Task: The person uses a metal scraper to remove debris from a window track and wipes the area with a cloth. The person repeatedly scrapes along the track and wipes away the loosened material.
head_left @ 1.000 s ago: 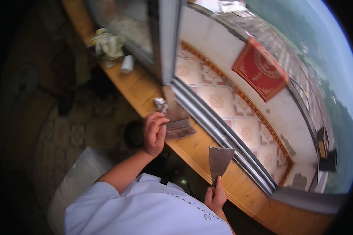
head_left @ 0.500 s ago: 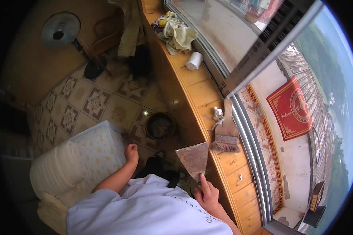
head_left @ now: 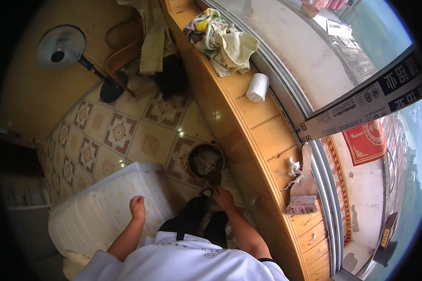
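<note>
Half a second back the right hand held the scraper up near the sill; now it has dropped to the floor, and the left hand has settled on the padded bedding. Largest first: the wooden sill (head_left: 262,136) runs from twelve o'clock down to five o'clock, with the patterned floor tiles (head_left: 119,133) at nine to ten o'clock of it. That white padded bedding (head_left: 96,215) lies at seven o'clock, and the left hand (head_left: 137,206) rests on its edge with fingers curled in, seemingly bracing. A heap of cloths (head_left: 222,40) sits on the sill at twelve o'clock, a white roll (head_left: 257,87) just below it. At four o'clock a wide brush (head_left: 304,189) lies flat beside a crumpled scrap of paper (head_left: 293,167). The round waste bowl (head_left: 205,161) stands on the floor near centre. The right hand (head_left: 223,196) is closed around the scraper (head_left: 214,178), whose blade touches the bowl's six o'clock rim. Judging by this, the step is knocking scrapings off into the bowl; the next move calls for a tap or wipe against the rim, then lifting the blade to the sill again
</note>
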Available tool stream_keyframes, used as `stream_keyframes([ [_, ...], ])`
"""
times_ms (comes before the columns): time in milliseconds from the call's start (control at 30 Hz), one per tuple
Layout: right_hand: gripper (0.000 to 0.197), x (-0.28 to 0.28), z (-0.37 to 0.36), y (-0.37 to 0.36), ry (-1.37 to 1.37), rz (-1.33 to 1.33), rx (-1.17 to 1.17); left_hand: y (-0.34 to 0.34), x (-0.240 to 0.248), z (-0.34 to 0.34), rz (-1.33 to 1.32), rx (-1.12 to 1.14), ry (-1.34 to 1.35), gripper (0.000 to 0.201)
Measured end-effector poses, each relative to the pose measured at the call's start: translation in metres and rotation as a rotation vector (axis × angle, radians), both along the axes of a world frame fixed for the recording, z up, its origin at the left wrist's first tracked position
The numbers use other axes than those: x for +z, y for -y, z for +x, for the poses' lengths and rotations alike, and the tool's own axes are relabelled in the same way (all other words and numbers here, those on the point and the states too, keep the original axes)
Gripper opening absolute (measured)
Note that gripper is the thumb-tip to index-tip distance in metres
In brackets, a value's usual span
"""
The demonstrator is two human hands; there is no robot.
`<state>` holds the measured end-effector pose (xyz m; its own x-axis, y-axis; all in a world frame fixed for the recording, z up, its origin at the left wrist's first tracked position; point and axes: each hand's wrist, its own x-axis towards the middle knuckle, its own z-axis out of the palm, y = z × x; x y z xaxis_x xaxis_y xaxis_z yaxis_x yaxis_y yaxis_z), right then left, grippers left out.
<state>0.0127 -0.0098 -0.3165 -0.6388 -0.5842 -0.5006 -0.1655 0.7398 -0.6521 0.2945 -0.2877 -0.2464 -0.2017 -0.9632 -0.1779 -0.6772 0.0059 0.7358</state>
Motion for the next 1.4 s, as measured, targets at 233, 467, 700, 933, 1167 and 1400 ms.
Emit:
stream_keyframes([
  [233,0.053,0.089,0.003,0.001,0.18,-0.176,-0.073,0.028,-0.012,-0.042,0.111,-0.094,-0.019,0.007],
  [467,0.065,0.291,-0.02,-0.049,-0.144,-0.503,0.035,-0.047,0.074,-0.217,-0.08,-0.725,-0.348,0.015],
  [700,0.068,0.39,0.023,-0.162,-0.222,-0.531,-0.446,-0.169,0.2,-0.306,-0.235,-1.167,-0.577,0.017],
  [933,0.064,0.436,0.107,-0.279,-0.121,-0.532,-1.115,-0.281,0.251,-0.329,-0.402,-1.508,-0.802,0.017],
  [1167,0.065,0.455,0.14,-0.364,0.009,-0.8,-1.571,-0.36,0.222,-0.346,-0.574,-1.649,-0.729,0.019],
  [1400,0.089,0.454,0.135,-0.43,-0.017,-0.831,-1.483,-0.368,0.216,-0.346,-0.774,-1.578,-0.589,0.023],
])
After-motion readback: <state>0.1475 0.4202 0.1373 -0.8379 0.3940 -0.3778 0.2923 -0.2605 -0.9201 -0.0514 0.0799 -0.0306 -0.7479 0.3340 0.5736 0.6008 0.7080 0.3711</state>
